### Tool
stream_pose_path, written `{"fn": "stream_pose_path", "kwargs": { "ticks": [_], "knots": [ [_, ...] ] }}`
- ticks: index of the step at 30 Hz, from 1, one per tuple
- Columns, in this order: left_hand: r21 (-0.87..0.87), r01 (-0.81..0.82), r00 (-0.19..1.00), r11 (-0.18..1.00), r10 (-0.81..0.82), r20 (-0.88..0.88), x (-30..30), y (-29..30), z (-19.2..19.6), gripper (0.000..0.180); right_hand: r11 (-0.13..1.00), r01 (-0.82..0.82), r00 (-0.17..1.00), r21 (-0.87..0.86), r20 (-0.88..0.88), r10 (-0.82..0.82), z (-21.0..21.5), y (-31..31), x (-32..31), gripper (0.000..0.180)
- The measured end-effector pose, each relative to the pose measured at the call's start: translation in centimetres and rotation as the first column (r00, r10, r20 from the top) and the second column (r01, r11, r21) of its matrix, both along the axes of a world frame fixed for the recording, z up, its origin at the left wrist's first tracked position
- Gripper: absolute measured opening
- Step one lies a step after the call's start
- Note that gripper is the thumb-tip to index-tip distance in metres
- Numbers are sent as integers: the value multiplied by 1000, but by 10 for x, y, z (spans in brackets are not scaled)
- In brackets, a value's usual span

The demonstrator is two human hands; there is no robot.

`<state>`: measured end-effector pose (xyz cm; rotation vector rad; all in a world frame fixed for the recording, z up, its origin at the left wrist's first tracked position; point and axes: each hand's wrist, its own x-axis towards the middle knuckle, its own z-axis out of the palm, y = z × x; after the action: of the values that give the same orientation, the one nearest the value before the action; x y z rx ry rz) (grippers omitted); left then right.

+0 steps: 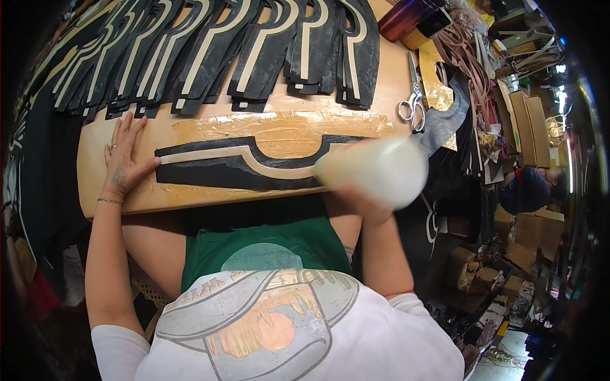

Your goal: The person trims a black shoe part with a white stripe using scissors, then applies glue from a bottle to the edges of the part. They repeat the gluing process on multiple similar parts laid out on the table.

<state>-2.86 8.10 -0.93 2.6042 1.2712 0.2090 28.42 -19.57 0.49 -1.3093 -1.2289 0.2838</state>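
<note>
Black strip (203, 175) runs left to right — notch (274, 162) opening away from the person (273, 324).

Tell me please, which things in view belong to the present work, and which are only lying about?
Belonging to the work:
black curved piece with cream strip, at the left hand
white container, blurred, in the right hand
stacked similar pieces, probably

Apparently just lying about:
silver scissors, not held
shiny purple-red cup
brownish straps
cardboard
</note>
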Motion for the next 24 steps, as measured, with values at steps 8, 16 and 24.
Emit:
{"fn": "stream_pose_path", "kwargs": {
  "ticks": [8,16,24],
  "knots": [
    [-11,1,999,1000,-2,-35,0,-1,0,82,933,350,912,-84,-198,-360,16,-5,42,43],
    [-5,27,999,1000,-27,-25,4,-1,3,84,996,-86,986,32,-140,90,9,6,-55,65],
    [-20,14,1000,1000,-14,-17,-1,-1,3,84,995,17,971,-95,-236,-40,17,-18,-21,69]
  ]
}}
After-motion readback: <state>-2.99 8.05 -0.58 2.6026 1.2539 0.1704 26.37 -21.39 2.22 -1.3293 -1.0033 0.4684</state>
